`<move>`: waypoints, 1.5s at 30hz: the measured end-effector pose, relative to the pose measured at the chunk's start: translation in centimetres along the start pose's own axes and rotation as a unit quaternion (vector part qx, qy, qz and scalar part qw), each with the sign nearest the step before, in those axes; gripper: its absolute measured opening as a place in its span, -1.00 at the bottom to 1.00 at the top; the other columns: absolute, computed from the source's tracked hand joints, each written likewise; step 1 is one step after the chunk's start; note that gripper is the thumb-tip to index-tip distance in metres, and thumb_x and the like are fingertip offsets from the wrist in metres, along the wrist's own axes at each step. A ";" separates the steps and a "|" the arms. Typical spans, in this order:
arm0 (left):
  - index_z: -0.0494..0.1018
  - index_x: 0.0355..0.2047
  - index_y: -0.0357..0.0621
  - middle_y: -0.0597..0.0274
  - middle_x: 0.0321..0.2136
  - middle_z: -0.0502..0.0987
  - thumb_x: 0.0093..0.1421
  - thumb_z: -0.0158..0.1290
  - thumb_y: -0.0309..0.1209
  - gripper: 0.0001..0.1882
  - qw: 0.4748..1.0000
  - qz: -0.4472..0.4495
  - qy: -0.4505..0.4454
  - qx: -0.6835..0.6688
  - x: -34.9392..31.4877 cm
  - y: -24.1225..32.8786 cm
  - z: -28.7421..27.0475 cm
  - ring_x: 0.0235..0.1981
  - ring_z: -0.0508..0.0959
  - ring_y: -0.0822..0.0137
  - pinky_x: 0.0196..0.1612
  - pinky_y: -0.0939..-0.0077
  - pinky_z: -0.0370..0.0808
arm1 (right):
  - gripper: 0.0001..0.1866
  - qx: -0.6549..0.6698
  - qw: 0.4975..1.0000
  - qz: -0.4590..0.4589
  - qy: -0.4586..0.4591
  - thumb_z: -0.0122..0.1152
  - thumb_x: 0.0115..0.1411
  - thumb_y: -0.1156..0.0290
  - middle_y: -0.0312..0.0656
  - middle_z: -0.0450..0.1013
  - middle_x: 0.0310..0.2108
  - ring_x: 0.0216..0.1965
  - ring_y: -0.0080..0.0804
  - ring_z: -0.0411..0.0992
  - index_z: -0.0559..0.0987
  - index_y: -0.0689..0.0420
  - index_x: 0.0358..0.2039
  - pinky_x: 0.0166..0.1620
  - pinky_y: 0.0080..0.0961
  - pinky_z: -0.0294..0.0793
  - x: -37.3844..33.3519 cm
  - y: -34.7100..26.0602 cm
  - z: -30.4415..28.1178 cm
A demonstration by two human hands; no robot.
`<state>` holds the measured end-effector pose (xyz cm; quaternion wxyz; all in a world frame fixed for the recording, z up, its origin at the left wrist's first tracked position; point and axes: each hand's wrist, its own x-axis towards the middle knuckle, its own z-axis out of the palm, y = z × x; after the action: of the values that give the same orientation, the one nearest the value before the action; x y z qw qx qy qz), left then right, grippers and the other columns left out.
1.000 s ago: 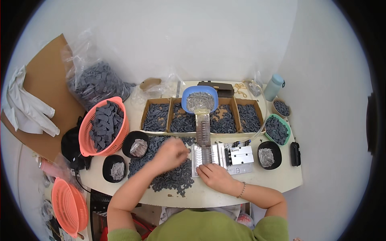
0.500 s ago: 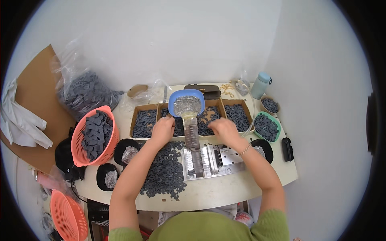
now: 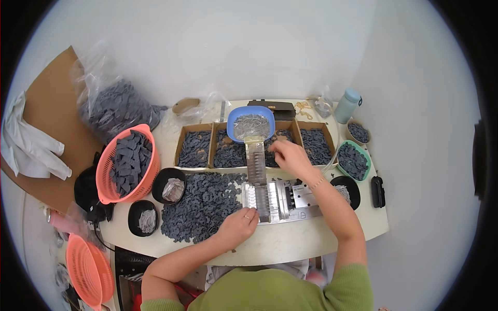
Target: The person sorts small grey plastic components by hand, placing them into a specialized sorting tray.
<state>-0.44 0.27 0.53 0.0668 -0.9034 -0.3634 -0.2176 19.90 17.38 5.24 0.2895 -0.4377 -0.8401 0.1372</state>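
My left hand [image 3: 238, 226] rests on the table at the near edge of a pile of dark grey flat pieces [image 3: 205, 203], its fingers curled beside the front left corner of a small metal machine [image 3: 277, 199]. My right hand [image 3: 290, 157] reaches out over the cardboard trays [image 3: 213, 149] of grey pieces, fingers pinched together; whether a piece is between them cannot be told. A blue bowl [image 3: 251, 124] of small metal parts sits above a metal chute [image 3: 256, 165] that runs down into the machine.
An orange basket [image 3: 127, 163] of grey pieces stands at the left, with two black bowls [image 3: 171, 185] of plastic-wrapped parts near it. A green bowl [image 3: 354, 159], a water bottle [image 3: 346, 105] and a black device [image 3: 378, 192] sit at the right. A plastic bag [image 3: 114, 106] of pieces lies at the back left.
My left hand has come back from the trays to the near edge of the pile by the machine. My right hand stays out over the trays, shifted a little.
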 end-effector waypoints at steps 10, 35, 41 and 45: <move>0.53 -0.32 -0.18 0.14 -0.31 0.52 -0.09 0.10 -0.61 -0.74 0.985 -0.129 0.046 -0.108 -0.7 -4.0 -1.7 -0.21 0.51 0.11 -0.16 0.29 0.44 | -0.86 0.078 0.976 -0.111 -0.171 0.25 0.09 0.41 -0.17 0.49 -0.38 -0.39 -0.28 0.49 0.57 0.16 -0.33 -0.34 -0.45 0.50 -8.0 -4.4 2.2; 0.45 -0.49 -0.16 0.19 -0.57 0.41 0.04 0.14 -0.42 -0.90 0.985 -0.116 0.088 -0.089 1.7 -2.6 0.5 -0.47 0.52 0.16 -0.41 0.34 0.48 | -0.82 0.150 0.974 -0.098 -0.139 0.18 0.15 0.43 -0.14 0.49 -0.22 -0.19 -0.19 0.48 0.61 0.17 -0.25 -0.14 -0.36 0.48 -5.9 -4.7 1.7; 0.54 -0.33 -0.15 0.25 -0.62 0.49 0.06 0.13 -0.29 -0.78 0.988 -0.151 -0.019 -0.007 0.5 -0.5 0.5 -0.57 0.54 0.29 -0.51 0.42 0.46 | -0.84 0.012 0.982 -0.184 -0.041 0.20 0.05 0.44 -0.22 0.52 -0.34 -0.29 -0.24 0.47 0.62 0.14 -0.32 -0.20 -0.40 0.47 -2.9 -5.3 4.8; 0.57 -0.22 -0.16 0.25 -0.66 0.53 0.12 0.11 -0.22 -0.69 0.977 -0.186 -0.101 -0.004 0.5 0.1 -1.0 -0.60 0.57 0.29 -0.50 0.41 0.48 | -0.90 -0.176 0.955 -0.237 -0.034 0.16 -0.06 0.42 -0.26 0.52 -0.47 -0.35 -0.34 0.45 0.58 0.09 -0.47 -0.25 -0.42 0.45 -0.6 -7.1 8.0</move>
<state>-0.41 0.19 1.67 -0.0158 -0.8376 -0.5291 -0.1353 10.68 12.94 2.04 0.2035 -0.2654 -0.9397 -0.0711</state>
